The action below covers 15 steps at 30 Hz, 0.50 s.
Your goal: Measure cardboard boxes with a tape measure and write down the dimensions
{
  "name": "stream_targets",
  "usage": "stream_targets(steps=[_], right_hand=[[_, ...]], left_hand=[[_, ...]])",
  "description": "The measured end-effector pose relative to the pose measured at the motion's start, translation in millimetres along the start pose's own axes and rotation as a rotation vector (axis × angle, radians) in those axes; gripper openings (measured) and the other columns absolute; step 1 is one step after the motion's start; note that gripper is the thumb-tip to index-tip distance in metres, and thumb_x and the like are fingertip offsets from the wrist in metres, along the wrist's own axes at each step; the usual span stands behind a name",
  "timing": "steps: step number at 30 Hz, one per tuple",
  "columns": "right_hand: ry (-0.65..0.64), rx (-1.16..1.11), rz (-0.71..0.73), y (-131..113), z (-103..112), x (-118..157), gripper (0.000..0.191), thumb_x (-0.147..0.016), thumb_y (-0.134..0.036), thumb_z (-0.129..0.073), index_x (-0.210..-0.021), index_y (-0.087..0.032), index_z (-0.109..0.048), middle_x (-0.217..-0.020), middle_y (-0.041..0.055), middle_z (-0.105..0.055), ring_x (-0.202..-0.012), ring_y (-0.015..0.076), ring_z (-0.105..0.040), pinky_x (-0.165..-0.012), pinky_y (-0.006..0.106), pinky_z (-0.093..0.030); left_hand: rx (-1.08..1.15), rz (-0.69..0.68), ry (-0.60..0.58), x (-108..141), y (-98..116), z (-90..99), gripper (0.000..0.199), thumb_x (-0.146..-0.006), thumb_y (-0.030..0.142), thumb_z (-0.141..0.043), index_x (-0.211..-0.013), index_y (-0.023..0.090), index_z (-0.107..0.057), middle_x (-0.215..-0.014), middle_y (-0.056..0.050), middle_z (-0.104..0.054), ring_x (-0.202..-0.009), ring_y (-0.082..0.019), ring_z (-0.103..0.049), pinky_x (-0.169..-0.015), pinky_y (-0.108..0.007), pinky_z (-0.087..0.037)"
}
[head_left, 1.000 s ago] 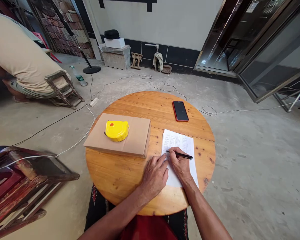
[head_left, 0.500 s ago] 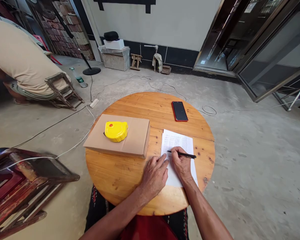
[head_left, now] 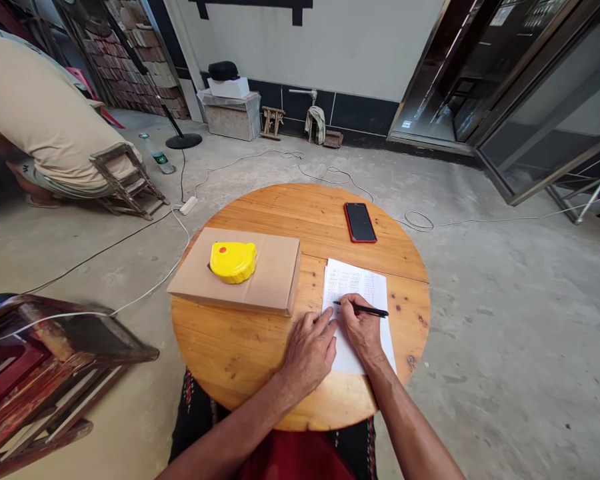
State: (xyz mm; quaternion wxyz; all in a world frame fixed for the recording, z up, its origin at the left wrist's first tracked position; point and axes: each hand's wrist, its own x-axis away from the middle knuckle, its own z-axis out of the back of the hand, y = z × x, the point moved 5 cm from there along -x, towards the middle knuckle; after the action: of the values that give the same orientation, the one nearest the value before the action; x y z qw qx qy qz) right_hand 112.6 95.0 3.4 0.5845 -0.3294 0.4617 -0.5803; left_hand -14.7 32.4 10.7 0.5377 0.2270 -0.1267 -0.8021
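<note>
My right hand (head_left: 363, 327) grips a black pen (head_left: 373, 311), its tip on a sheet of white paper (head_left: 353, 360) with rows of small handwriting on the upper part. My left hand (head_left: 310, 348) lies flat with fingers stretched out, its fingertips on the sheet's left edge and the palm on the wooden table. Left of the sheet lies a brown cardboard box (head_left: 275, 273). On top of that box rests a yellow tape measure (head_left: 233, 262) with a red button. A dark phone with a red case (head_left: 360, 222) lies beyond the paper.
The round wooden table (head_left: 240, 347) stands before me. A wooden chair (head_left: 70, 373) is at the lower left. Farther left a person in a beige shirt (head_left: 45, 113) sits on a low wooden stool (head_left: 130, 180). White cables (head_left: 260, 155) run over the concrete floor; a glass door (head_left: 555, 107) stands at the right.
My right hand and the pen have shifted very slightly left on the paper. My left hand, the box and the phone stay in place.
</note>
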Motion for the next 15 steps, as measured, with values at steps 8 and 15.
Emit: stream_targets(steps=[8,15], right_hand=[[0.012,0.017,-0.003,-0.4,0.3,0.0,0.024,-0.087,-0.036,-0.053,-0.075,-0.017,-0.062,-0.065,0.0008,-0.06,-0.06,0.0152,-0.051,-0.058,0.027,-0.042],[0.007,0.004,-0.007,-1.2,-0.4,-0.6,0.024,-0.085,-0.036,-0.053,-0.073,-0.018,-0.062,-0.063,0.0,-0.059,-0.058,0.0146,-0.05,-0.056,0.026,-0.041]], left_hand=[[0.01,0.002,-0.009,0.0,-0.1,1.0,0.036,-0.089,0.015,-0.052,-0.123,0.02,-0.062,-0.142,-0.003,-0.056,-0.111,-0.028,-0.051,-0.096,-0.047,-0.05],[0.008,0.006,-0.01,0.0,0.0,0.7,0.037,-0.089,0.015,-0.053,-0.124,0.02,-0.062,-0.142,-0.003,-0.056,-0.111,-0.028,-0.051,-0.096,-0.047,-0.05]])
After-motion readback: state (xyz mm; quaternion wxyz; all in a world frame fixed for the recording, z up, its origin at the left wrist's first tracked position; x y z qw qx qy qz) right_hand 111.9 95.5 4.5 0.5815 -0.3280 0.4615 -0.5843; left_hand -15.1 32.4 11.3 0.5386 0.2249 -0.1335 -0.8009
